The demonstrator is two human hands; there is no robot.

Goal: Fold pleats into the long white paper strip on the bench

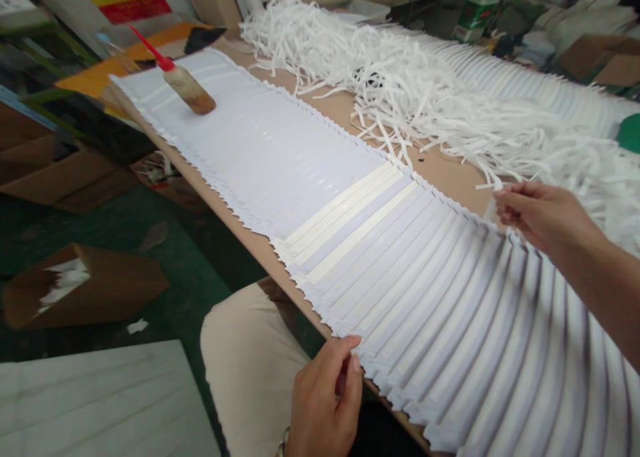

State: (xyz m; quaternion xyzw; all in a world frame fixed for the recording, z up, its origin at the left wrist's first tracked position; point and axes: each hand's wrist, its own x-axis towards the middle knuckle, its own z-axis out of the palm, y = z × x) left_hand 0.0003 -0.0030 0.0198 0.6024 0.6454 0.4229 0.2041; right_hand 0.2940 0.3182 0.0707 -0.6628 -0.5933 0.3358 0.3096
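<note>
Overlapping white sheets (pixel 450 277), fanned in a long row of narrow ridges, run along the table. At their near edge is my left hand (pixel 327 397), its thumb and forefinger close together and touching the row's border; what they pinch, if anything, is hidden. Beyond the far edge my right hand (pixel 540 213) is closed, with a thin white strip (pixel 490 209) between its fingertips. Several cream-coloured strips (pixel 345 207) lie across the sheets, left of both hands. A glue bottle (pixel 190 90) with a red nozzle and brownish contents rests on the far left part of the row.
A tangled heap of white strips (pixel 320 43) covers the table's far side. Behind it lies another fanned row of sheets (pixel 530 83). The brown tabletop (pixel 340 110) shows between. On the green floor stands a cardboard box (pixel 120 283), beside a cream-covered seat or leg (pixel 250 357).
</note>
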